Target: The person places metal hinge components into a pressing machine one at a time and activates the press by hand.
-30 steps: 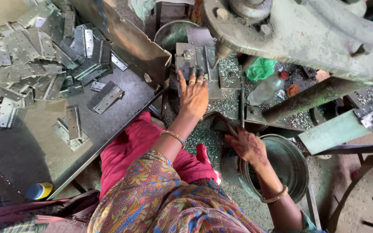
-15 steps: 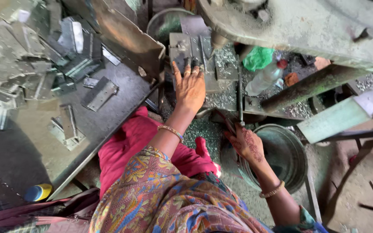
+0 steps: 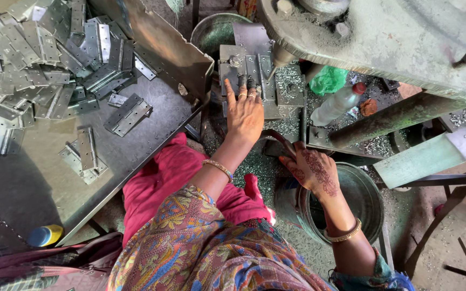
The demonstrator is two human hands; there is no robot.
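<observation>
— Where was the left hand (image 3: 245, 114)?
— Flat, fingers spread, pressing the small grey metal piece on the press's steel die block (image 3: 254, 75).
— And the right hand (image 3: 314, 171)?
— Clenched around a dark curved lever handle (image 3: 277, 141), above the round metal bucket (image 3: 365, 202).

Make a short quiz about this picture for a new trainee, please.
1. True or false: the left hand rests on the press die.
2. Which is nearest the right hand? A) bottle B) bucket C) hinges
3. Fill in: the hinges lie on a metal ____.

Key
1. True
2. B; the hand grips a dark handle just above the bucket.
3. Tray
</observation>
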